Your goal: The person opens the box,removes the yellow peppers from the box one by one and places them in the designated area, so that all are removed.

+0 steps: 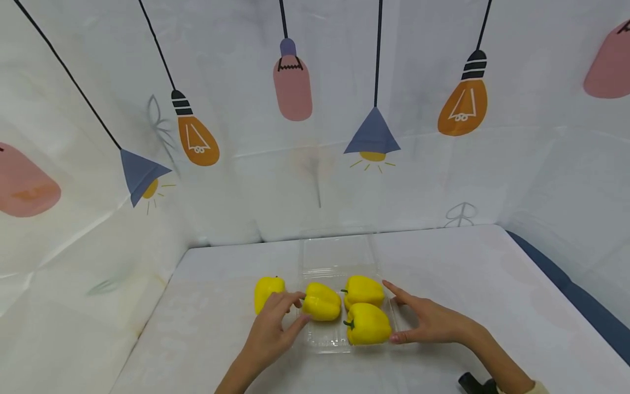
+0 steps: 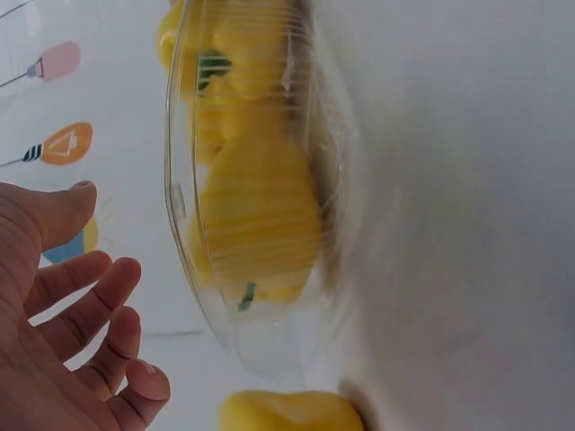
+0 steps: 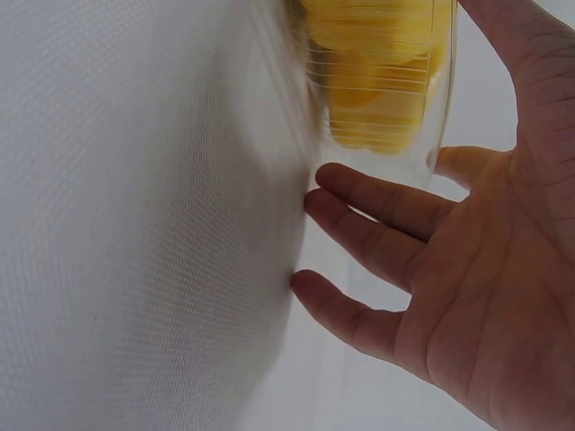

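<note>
A clear plastic clamshell box (image 1: 327, 346) lies with its lid (image 1: 338, 253) folded back, away from me. Inside are three yellow bell peppers: one at left (image 1: 322, 302), one at back right (image 1: 363, 290) and one at front right (image 1: 369, 324). Another yellow bell pepper (image 1: 267, 291) sits on the table left of the box, partly behind my left hand (image 1: 273, 331). That hand is at the box's left side, fingers loosely bent, holding nothing; the left wrist view shows a gap before the wall. My right hand (image 1: 430, 323) spreads thumb and fingers along the box's right side.
The white table (image 1: 206, 323) reaches back to a white cloth wall (image 1: 236, 191) printed with hanging lamps. More cloth rises at both sides. A black object (image 1: 474, 383) shows by my right wrist at the lower edge.
</note>
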### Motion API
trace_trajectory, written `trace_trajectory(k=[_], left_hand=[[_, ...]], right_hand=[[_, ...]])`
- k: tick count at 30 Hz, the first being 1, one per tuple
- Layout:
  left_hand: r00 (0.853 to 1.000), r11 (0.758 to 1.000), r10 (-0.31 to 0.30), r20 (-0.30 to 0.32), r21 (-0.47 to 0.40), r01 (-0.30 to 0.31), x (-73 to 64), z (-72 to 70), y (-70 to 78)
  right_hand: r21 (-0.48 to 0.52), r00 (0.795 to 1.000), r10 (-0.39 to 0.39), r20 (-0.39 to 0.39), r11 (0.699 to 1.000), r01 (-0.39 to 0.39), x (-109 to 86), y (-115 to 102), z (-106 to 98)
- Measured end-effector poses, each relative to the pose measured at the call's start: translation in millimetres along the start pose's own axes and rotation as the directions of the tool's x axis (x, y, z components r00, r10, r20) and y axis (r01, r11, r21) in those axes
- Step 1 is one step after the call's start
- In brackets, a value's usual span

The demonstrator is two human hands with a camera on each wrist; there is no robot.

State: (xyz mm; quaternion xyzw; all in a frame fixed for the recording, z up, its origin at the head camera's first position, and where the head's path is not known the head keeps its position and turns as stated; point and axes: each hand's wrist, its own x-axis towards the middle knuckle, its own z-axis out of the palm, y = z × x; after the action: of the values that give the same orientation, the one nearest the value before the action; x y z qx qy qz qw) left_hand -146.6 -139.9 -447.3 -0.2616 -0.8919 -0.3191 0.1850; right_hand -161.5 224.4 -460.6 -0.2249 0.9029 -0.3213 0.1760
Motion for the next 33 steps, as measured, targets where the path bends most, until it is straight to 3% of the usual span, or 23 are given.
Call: trace_trajectory(k=[7,14,22,33], left_hand=[[0.999,1.000,0.016,0.031,-0.002,-0.016,3.9,6.6,9.4],[0.998,0.998,0.063,0.017,0.021,-0.063,4.9,13.9,14.3],[0.997,1.000,0.002,0.077,0.008,-0.002,5.7,23.0,24.4],[0.993,0.995,0.092,0.075,-0.037,-0.090,4.2,35.0,32.6]], right_hand=[[0.003,1.000,0.007,0.001,1.000,-0.007,-1.3,-2,-1],[0.006,1.000,0.013,0.003,1.000,-0.013,-1.3,-2,-1],[0.003,1.000,0.012,0.002,1.000,-0.012,-1.6,-3,-1],[0.000,1.000,0.011,0.000,1.000,-0.011,-1.4,-4,-1]])
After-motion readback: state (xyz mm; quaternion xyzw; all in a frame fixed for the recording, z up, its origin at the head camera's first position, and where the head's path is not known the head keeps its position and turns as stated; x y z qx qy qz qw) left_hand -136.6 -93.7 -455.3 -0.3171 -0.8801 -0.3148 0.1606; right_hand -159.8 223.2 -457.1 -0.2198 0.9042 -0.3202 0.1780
